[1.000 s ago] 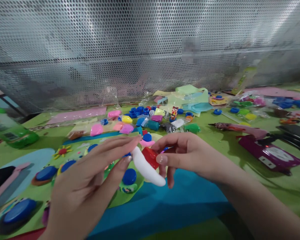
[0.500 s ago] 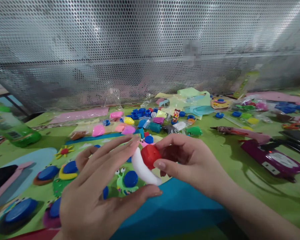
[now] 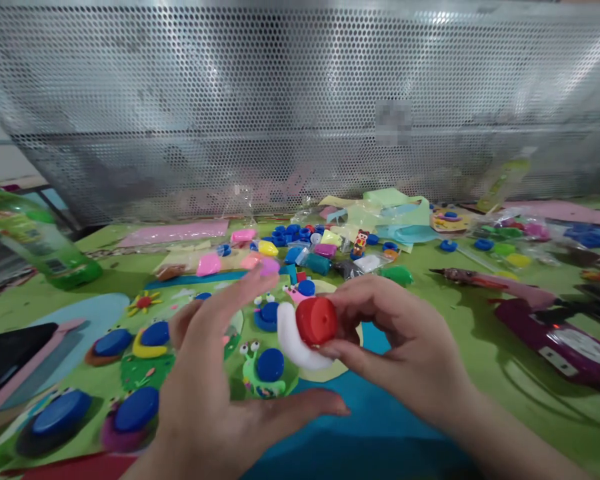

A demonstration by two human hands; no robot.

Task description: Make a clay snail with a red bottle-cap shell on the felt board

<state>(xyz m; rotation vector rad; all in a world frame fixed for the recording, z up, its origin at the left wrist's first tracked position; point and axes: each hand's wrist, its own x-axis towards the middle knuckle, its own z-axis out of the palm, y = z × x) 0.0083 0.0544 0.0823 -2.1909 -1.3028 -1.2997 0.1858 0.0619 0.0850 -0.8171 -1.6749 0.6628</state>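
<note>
Pinched between the thumb and fingers of my right hand [image 3: 390, 333] is a red cap-like piece [image 3: 317, 321]. A curved white clay roll [image 3: 300, 343] wraps round its left and lower side. My left hand [image 3: 230, 373] is spread in a wide C just left of the clay, thumb and fingers apart, touching nothing that I can see. Beneath the hands lies a green sheet with snail figures made of clay and blue caps, among them a green snail [image 3: 264, 370] with white eyes.
A green bottle [image 3: 40, 240] stands at the left, near a black object [image 3: 15, 360]. Behind the hands lie bagged coloured clays [image 3: 317, 262] and blue caps [image 3: 287, 233]. At the right are a pink glue gun [image 3: 500, 283] and a purple power strip [image 3: 560, 343].
My left hand has opened wider and drawn away from the white roll. My right hand now holds the red piece and white roll slightly turned. The whole view has shifted a little.
</note>
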